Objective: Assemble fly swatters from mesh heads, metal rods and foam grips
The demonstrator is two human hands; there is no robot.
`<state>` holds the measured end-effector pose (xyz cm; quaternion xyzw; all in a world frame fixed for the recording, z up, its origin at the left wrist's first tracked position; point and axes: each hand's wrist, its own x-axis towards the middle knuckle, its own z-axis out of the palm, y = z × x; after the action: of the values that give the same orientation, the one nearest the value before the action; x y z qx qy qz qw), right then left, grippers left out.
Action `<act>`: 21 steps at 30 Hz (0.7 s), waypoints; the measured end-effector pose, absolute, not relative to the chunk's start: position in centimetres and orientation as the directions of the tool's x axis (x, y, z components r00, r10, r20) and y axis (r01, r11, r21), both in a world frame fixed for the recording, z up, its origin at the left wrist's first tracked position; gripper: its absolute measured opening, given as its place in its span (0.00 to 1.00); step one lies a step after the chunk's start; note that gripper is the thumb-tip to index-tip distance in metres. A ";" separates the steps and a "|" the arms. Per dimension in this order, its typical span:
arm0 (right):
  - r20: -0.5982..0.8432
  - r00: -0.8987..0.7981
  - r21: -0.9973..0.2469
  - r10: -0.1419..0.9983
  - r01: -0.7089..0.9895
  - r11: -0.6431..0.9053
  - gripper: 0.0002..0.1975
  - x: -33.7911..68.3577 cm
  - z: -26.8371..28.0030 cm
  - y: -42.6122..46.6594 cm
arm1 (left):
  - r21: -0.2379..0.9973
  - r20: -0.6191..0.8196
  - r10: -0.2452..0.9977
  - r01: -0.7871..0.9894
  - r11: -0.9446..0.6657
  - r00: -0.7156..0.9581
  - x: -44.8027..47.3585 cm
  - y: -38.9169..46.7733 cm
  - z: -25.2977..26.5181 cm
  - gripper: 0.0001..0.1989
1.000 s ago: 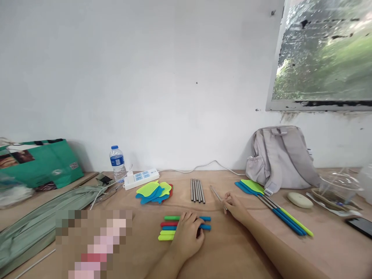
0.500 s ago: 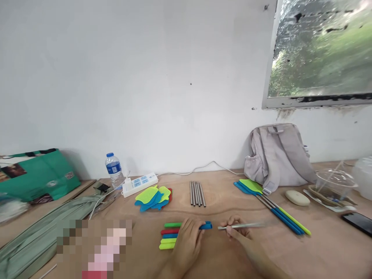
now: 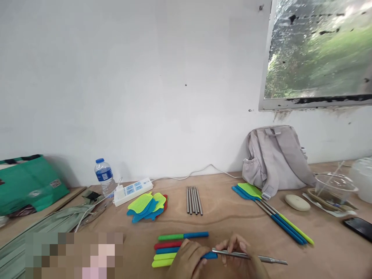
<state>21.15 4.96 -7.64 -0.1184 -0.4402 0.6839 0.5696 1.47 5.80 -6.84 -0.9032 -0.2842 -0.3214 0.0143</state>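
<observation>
- The left hand (image 3: 187, 260) lies over a row of handles (image 3: 164, 256); its fingers are curled narrow, apparently around a blue handle (image 3: 210, 255), one end of which pokes out towards the right hand (image 3: 238, 246).
- The right hand holds a metal rod (image 3: 232, 254) in a narrow grip, thumb and fingers near the end that faces the blue handle. The rod runs nearly level, tipping down a little to the right.
- That end sits right at the tip of the blue handle; whether it touches, or has gone in at all, I cannot tell.
- The step in hand looks like lining up rod and handle. Best to bring both onto one straight line, since the rod seems to ride slightly above the handle.
- Gripping close to the mating ends should steady the aim; a hold too far back would probably let the tip wander.
- Keep the blue handle firm in the left fingers, so a push does not slide it back or scatter the handles beneath.
- Spare rods (image 3: 194, 200) and swatter heads (image 3: 148, 207) lie beyond the hands on the table (image 3: 221, 209), well apart from the work.
- The assembled swatters (image 3: 286, 226), to the right, look a fair guide to a straight fit.
</observation>
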 end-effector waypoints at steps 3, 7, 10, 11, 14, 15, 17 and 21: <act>0.312 -0.324 -0.716 0.893 -0.698 -0.003 0.16 21.4 -7.6 5.0 | 0.182 0.568 0.543 0.549 -0.816 0.618 1.7 5.4 -6.9 0.11; 0.238 -0.323 -0.717 0.916 -0.694 -0.059 0.17 21.5 -7.4 5.0 | 0.298 0.520 0.650 0.596 -0.746 0.554 1.7 4.7 -6.6 0.11; 0.206 -0.344 -0.744 0.916 -0.663 -0.081 0.17 21.4 -7.3 5.1 | 0.299 0.530 0.658 0.608 -0.736 0.536 1.5 4.4 -6.3 0.11; 0.200 -0.350 -0.752 0.915 -0.653 -0.086 0.17 21.3 -7.3 5.1 | 0.284 0.539 0.645 0.605 -0.744 0.541 1.4 4.4 -6.3 0.12; 0.183 -0.375 -0.775 0.909 -0.624 -0.102 0.17 21.3 -7.2 5.1 | 0.246 0.564 0.596 0.573 -0.782 0.571 1.3 4.5 -6.0 0.12; 0.168 -0.381 -0.781 0.909 -0.614 -0.113 0.17 21.3 -7.2 5.2 | 0.256 0.574 0.585 0.554 -0.792 0.572 1.4 4.5 -6.0 0.12; 0.133 -0.352 -0.787 0.926 -0.605 -0.117 0.14 21.2 -7.5 5.4 | 0.334 0.603 0.592 0.505 -0.796 0.535 1.9 4.5 -6.3 0.12; 0.070 -0.239 -0.796 0.969 -0.599 -0.090 0.09 20.5 -9.2 6.0 | 0.523 0.620 0.641 0.370 -0.768 0.453 3.6 4.5 -7.9 0.12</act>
<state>20.49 6.03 -9.20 -0.2502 -0.3698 0.6947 0.5640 3.61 4.51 -7.86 -0.8374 -0.3019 -0.4273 -0.1583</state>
